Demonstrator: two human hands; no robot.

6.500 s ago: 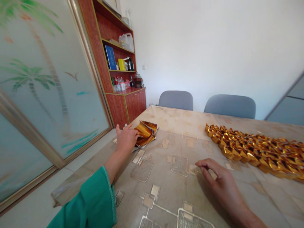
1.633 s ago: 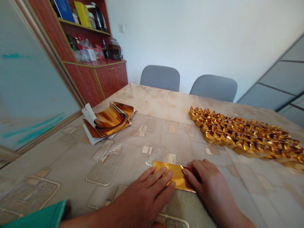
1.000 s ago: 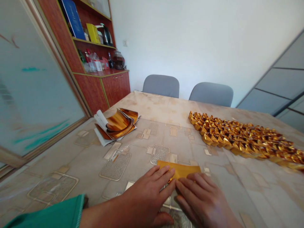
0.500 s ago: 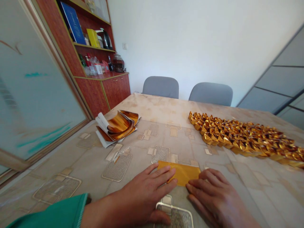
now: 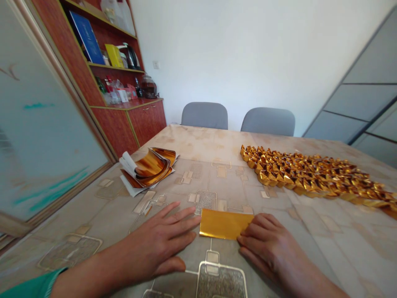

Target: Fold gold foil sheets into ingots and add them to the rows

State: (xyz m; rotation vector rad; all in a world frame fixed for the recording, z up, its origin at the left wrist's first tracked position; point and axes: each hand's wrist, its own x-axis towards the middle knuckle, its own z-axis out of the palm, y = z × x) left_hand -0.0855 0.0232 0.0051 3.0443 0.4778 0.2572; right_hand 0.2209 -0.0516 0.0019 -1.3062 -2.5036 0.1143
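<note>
A folded sheet of gold foil paper (image 5: 223, 224) lies flat on the table in front of me, its long side running left to right. My right hand (image 5: 269, 241) has its fingers curled and closed on the sheet's right end; the thumb side is at the lower right corner. To the left, my left hand (image 5: 164, 240) is open with fingers spread and pointing at the sheet's left edge, the fingertips just beside it. Nothing is in that hand.
A stack of loose gold foil sheets (image 5: 151, 169) with white backs lies at left. Rows of folded gold foil ingots (image 5: 305, 174) cover the right side. The patterned tablecloth (image 5: 214, 142) reaches two grey chairs (image 5: 204, 115). A red cabinet (image 5: 124, 124) stands at back left.
My left hand has slid left off the gold foil paper and its fingers have spread. My right hand stays at the sheet's right end. The view has shifted slightly.
</note>
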